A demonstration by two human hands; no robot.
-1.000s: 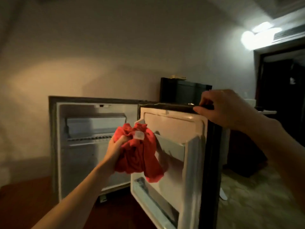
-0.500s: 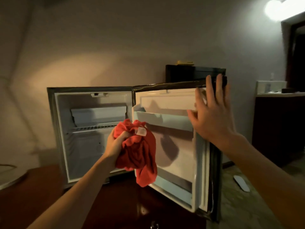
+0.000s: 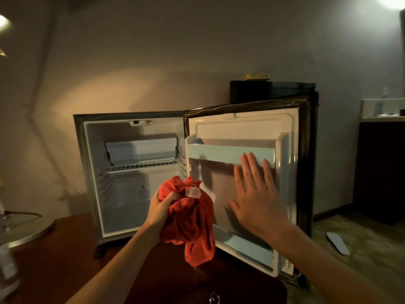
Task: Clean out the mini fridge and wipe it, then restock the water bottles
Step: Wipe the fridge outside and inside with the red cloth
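Left hand: the left hand (image 3: 163,207) has its fingers curled tightly round a bunched red cloth (image 3: 188,220), held in front of the open mini fridge (image 3: 135,172); a loose end of the cloth hangs down below the fist, and a small white tag shows near the top.
Right hand: the right hand (image 3: 255,194) is spread flat, fingers straight and slightly apart, palm toward the inner panel of the fridge door (image 3: 245,137). Its fingertips reach the lower edge of the upper door shelf (image 3: 230,151); whether the palm actually presses the panel I cannot tell. It holds nothing.
Fridge: it stands on a dark wooden surface (image 3: 65,260) against the wall, its door swung wide to the right. Inside, a wire rack (image 3: 142,166) runs across below a small white compartment (image 3: 141,151). No water bottles show in the cavity or on the door shelves.
Lower door shelf: a pale rail (image 3: 245,244) crosses the bottom of the door, below the right wrist.
Surface: a round metal tray (image 3: 24,229) lies at the left edge, partly blurred.
Room: the lighting is dim and warm. A black box (image 3: 271,91) stands behind the door with a yellow item (image 3: 257,77) on top. A dark cabinet (image 3: 381,167) stands at right, and a pale flat object (image 3: 337,242) lies on the patterned floor.
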